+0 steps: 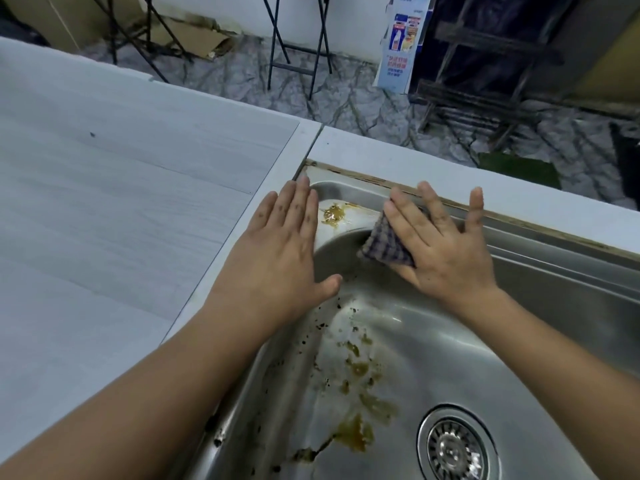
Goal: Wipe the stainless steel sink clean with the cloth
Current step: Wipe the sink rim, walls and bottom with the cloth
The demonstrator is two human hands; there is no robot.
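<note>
The stainless steel sink (540, 292) is set into a white counter. A brown sticky stain (333, 214) sits on its far left rim corner, and more brown smears and dark specks (356, 403) run down the left wall of the bowl toward the drain strainer (456, 449). My right hand (440, 244) lies flat with straight, spread fingers, pressing a checked purple-and-white cloth (384, 244) against the sink's back rim, right of the stain. My left hand (284, 251) rests flat on the sink's left rim and the counter edge, holding nothing.
A wide pale counter top (121, 188) stretches to the left. Beyond the far counter edge lies a marbled floor with black folding-stand legs (298, 53), flattened cardboard (194, 36), a dark wooden rack (485, 81) and a printed blue-and-white box (401, 43).
</note>
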